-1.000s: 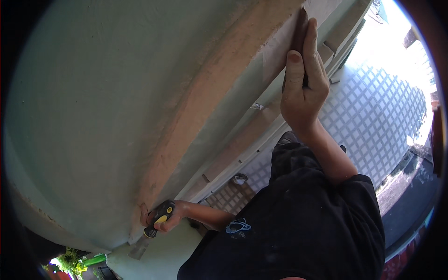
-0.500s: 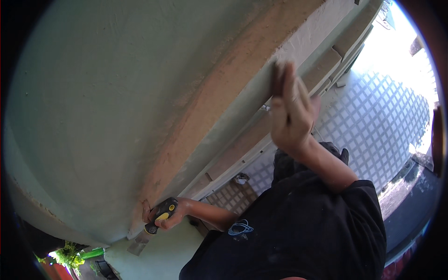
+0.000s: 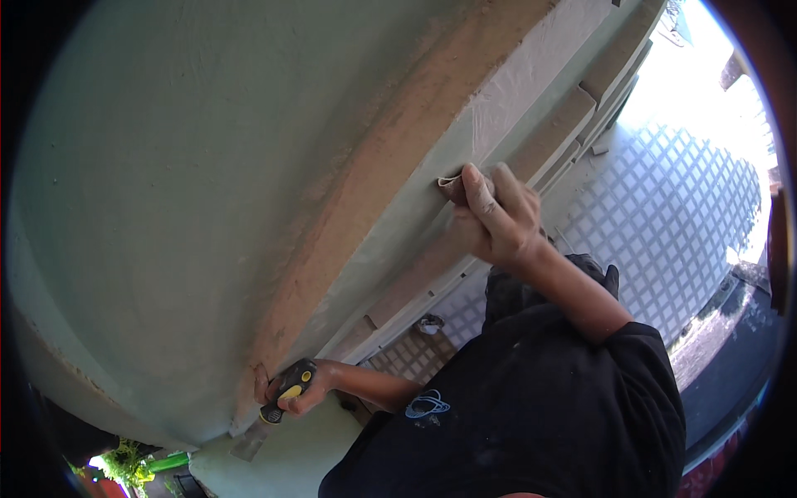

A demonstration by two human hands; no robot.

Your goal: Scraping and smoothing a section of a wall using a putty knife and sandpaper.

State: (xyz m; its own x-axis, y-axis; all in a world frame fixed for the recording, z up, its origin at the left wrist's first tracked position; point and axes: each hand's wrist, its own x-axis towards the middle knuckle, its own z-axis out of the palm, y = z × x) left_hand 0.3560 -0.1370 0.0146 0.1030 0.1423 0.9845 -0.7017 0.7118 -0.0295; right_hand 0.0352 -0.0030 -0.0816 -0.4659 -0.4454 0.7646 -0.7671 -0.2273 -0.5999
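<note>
My right hand [image 3: 498, 217] presses a folded piece of sandpaper [image 3: 453, 184] flat against the pale green wall [image 3: 191, 166], just beside a sanded brown band [image 3: 390, 158] that runs diagonally across it. My left hand [image 3: 292, 392] is low at the wall's bottom edge, gripping a scraper [image 3: 278, 400] with a black and yellow handle; its metal blade points down and away from the wall. My dark shirt fills the lower right.
A white strip [image 3: 523, 83] and brown stepped mouldings [image 3: 573, 124] run along the wall to the upper right. Tiled paving [image 3: 664, 216] lies below. A small round object [image 3: 429, 324] sits on the tiles. Green plants [image 3: 124, 465] show at the bottom left.
My right hand has slid down and left along the wall with the sandpaper, from the upper right toward the middle. The left hand with the scraper has stayed where it was.
</note>
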